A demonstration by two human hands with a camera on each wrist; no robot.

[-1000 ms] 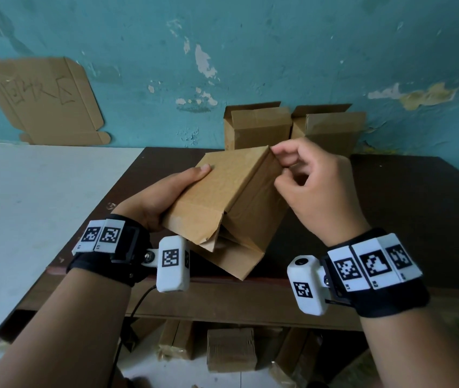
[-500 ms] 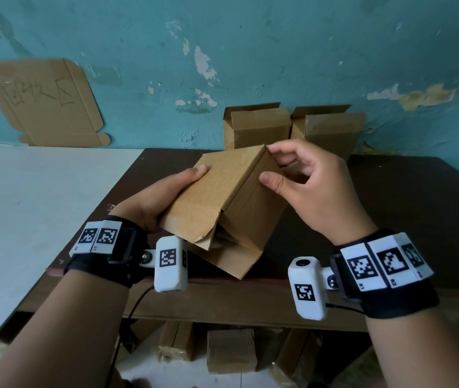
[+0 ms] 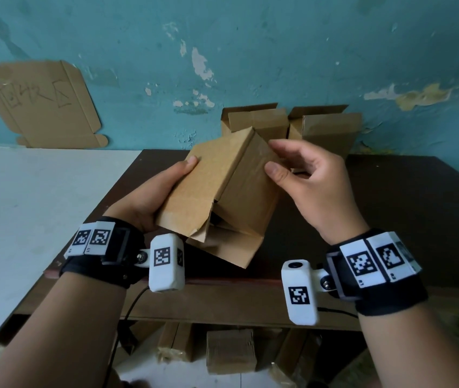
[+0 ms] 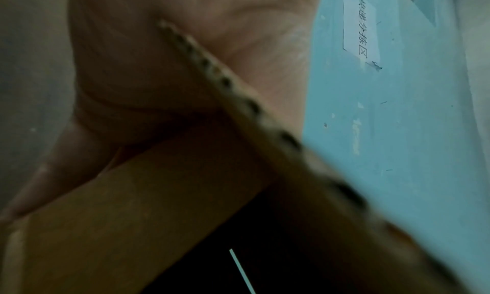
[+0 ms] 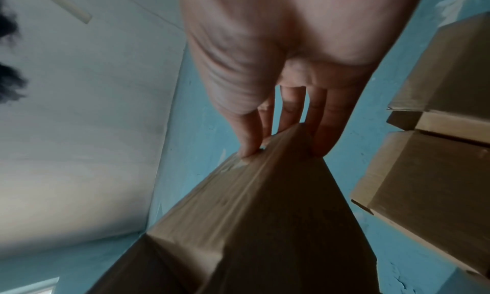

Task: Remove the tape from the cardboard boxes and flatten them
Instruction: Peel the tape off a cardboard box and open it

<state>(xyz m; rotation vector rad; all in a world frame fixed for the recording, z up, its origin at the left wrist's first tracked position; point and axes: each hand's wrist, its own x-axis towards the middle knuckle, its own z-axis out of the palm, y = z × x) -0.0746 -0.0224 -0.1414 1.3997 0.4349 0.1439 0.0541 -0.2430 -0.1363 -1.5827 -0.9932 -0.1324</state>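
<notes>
Left hand (image 3: 150, 197) grips the cardboard box (image 3: 222, 197) tilted above the dark table (image 3: 391, 205). Right hand (image 3: 306, 180) fingers loosely spread, thumb (image 5: 248, 139) touching the glossy tape (image 5: 238, 164) — pick a loose end at that corner, peel slowly along the seam.

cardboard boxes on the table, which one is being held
The tilted box nearest the camera, gripped by the left hand; the other two boxes stand against the wall.

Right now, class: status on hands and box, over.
Left hand grips held box. Right hand fingertips on its taped far end. Near flaps open. Nothing blocking.
</notes>
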